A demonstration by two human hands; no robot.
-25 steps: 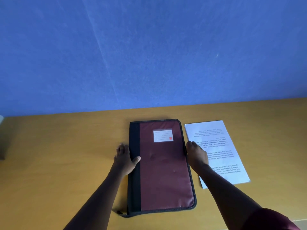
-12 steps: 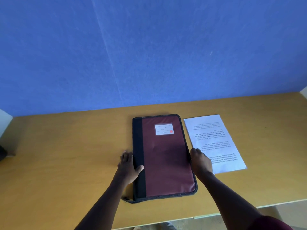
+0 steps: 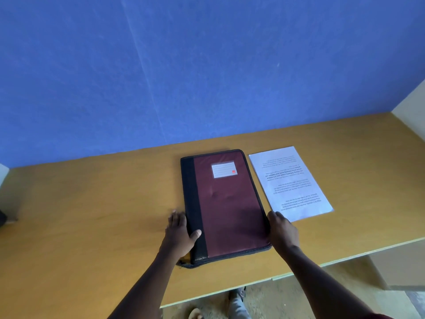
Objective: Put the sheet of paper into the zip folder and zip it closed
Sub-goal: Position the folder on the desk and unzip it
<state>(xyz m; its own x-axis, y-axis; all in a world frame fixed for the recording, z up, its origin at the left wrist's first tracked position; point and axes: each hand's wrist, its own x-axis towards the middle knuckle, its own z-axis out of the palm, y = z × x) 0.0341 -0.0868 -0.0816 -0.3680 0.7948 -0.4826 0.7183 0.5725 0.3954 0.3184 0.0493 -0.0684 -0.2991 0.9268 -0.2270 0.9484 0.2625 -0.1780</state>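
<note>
A maroon zip folder (image 3: 226, 203) with a black spine strip and a white label lies flat and closed on the wooden table (image 3: 92, 215). My left hand (image 3: 180, 233) rests at its left edge, thumb on the black strip, fingers on the table beside it. My right hand (image 3: 282, 231) grips the folder's right edge near the lower corner. A printed sheet of paper (image 3: 291, 183) lies flat on the table just right of the folder, its near-left corner close to my right hand's fingers. A zip pull sticks out at the folder's near-left corner.
A blue wall (image 3: 184, 77) rises behind the table. The table's near edge (image 3: 299, 270) runs just below the folder, with floor and a foot (image 3: 236, 302) beneath. A dark object (image 3: 2, 218) sits at the far left edge.
Both hands have slid down the folder's sides toward its near end. The view has pulled back, so the table's front edge and the floor now show.
</note>
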